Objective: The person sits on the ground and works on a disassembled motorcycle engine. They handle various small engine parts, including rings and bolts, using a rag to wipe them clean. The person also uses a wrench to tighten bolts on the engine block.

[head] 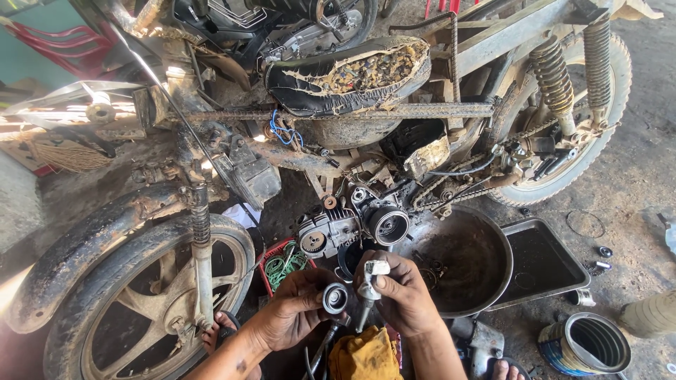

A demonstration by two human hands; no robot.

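My left hand point(292, 317) pinches a small round metal part point(335, 298); my right hand point(403, 292) grips a white-tipped tube point(372, 278) beside it. Greasy fingers could drop the part toward six o'clock, onto the yellow rag point(365, 355).

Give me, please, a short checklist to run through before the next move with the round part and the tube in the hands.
1. Left hand grips the round metal part at its rim: ok.
2. Right hand holds the small white tube upright, tip near the part: ok.
3. Tube nozzle open or capped: cannot tell.
4. Yellow rag within reach below the hands: ok.
5. Round metal basin sits under the open engine: ok.
6. Part's bore clean: cannot tell.
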